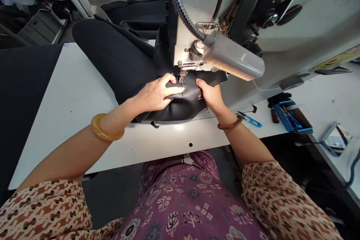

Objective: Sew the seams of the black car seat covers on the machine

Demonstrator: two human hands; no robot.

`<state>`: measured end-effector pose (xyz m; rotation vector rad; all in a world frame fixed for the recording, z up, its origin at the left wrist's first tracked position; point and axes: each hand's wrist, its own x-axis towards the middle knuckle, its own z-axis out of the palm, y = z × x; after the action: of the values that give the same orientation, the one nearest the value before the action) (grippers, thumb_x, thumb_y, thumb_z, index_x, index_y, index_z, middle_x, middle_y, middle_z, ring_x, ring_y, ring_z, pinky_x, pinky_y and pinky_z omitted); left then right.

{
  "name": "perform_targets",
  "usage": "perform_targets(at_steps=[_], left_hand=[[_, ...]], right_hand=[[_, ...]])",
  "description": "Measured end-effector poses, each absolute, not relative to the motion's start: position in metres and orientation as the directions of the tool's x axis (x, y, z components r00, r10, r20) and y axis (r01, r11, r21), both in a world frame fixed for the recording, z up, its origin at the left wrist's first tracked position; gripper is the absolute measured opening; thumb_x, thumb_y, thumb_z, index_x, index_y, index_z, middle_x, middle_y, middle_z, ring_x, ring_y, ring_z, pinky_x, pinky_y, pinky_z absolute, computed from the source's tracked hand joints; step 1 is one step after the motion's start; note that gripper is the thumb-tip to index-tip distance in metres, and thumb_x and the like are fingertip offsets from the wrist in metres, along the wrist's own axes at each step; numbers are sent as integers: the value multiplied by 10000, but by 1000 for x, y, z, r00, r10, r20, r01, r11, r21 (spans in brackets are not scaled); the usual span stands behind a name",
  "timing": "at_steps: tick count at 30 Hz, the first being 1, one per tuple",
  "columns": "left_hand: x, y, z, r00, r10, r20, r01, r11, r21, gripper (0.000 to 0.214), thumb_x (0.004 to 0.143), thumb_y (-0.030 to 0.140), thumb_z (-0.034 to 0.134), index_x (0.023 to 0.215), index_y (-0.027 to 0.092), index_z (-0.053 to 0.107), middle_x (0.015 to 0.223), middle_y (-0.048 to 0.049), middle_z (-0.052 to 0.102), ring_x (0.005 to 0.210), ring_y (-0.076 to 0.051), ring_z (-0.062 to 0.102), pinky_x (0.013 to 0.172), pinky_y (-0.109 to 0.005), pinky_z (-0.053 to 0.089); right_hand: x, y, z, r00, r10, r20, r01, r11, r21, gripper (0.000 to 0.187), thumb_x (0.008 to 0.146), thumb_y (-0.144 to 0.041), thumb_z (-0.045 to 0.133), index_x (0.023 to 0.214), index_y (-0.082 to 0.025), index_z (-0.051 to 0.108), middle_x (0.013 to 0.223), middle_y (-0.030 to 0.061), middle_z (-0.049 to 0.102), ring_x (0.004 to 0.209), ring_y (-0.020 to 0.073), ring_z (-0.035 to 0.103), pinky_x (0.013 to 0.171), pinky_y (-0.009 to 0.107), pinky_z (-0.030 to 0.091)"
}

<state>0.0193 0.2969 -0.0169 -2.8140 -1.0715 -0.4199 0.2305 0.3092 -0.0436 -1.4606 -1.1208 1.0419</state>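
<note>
Pressed on the black fabric [132,63], the left hand [157,93] has its fingers spread just beside the presser foot [182,78]; whether they also pinch a fold underneath I cannot tell. The right hand [211,94] grips the near part on the other side, thumb on top and fingertips tucked below. The fabric lies at the foot and stretches away leftward over the white table [126,146], with a lamp [233,56] above and blue snips [253,120] to the right. The step in hand looks like guiding a seam; the next move calls for flat layers, even tension and fingertips clear of the needle area
</note>
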Motion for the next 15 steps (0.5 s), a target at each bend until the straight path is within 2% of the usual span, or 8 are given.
perform_targets(at_steps=[4, 6, 7, 8, 9, 11, 13, 15], left_hand=[[3, 265, -32, 595, 685, 420, 752, -659, 9, 429, 865, 300, 577, 1291, 270, 543, 1302, -106, 510, 1271, -294, 496, 1038, -483, 449], [-12, 240, -54, 368, 766, 527, 862, -494, 115, 536, 851, 360, 612, 1350, 235, 459, 1353, -139, 475, 1333, -306, 430, 1103, -511, 374], [-20, 228, -67, 231, 801, 552, 895, -397, 202, 623, 829, 385, 639, 1380, 209, 407, 1372, -163, 457, 1341, -312, 418, 1093, -497, 390], [-26, 220, -80, 93, 837, 540, 909, -292, 297, 696, 814, 406, 651, 1403, 179, 357, 1374, -189, 457, 1317, -315, 445, 1055, -482, 429], [-31, 213, -93, -27, 870, 492, 910, -182, 372, 709, 813, 421, 642, 1399, 153, 345, 1336, -206, 497, 1258, -318, 504, 991, -472, 475], [-35, 209, -112, -191, 910, 369, 905, 17, 426, 543, 845, 429, 575, 1274, 115, 459, 1130, -203, 628, 1057, -327, 625, 836, -459, 526], [-31, 210, -118, -263, 915, 305, 906, 125, 405, 345, 884, 410, 490, 1056, 120, 564, 889, -161, 674, 876, -318, 665, 735, -429, 515], [-24, 209, -111, -279, 908, 312, 911, 147, 387, 289, 899, 396, 447, 917, 141, 579, 769, -127, 653, 793, -295, 662, 694, -385, 487]], right_hand=[[257, 274, -48, 93, 976, 199, 324, 159, -933, 184, 766, -368, 628, 813, -192, 609, 761, -18, 641, 695, 128, 605, 694, 279, 509], [273, 245, -60, 179, 933, 312, 336, 240, -911, 184, 780, -354, 621, 893, -209, 635, 885, 3, 675, 841, 143, 631, 824, 308, 497], [278, 231, -69, 252, 923, 290, 276, 218, -936, 175, 780, -341, 619, 896, -212, 643, 874, 5, 680, 833, 140, 634, 820, 307, 496], [280, 218, -80, 295, 940, 170, 146, 132, -980, 153, 768, -320, 626, 874, -211, 646, 815, -2, 679, 774, 129, 633, 773, 285, 499], [278, 206, -91, 276, 961, -27, -27, -20, -999, 128, 744, -287, 644, 841, -205, 647, 749, -11, 671, 701, 115, 622, 710, 254, 495], [263, 191, -114, 63, 899, -434, -326, -392, -860, 93, 695, -205, 661, 782, -183, 642, 675, -13, 661, 619, 98, 606, 618, 204, 470], [238, 185, -133, -134, 783, -607, -429, -599, -677, 74, 706, -167, 618, 777, -165, 638, 716, 20, 686, 650, 113, 636, 621, 206, 484], [209, 189, -144, -222, 732, -644, -480, -657, -582, 91, 759, -167, 520, 755, -170, 610, 742, 36, 693, 694, 127, 656, 662, 236, 513]])
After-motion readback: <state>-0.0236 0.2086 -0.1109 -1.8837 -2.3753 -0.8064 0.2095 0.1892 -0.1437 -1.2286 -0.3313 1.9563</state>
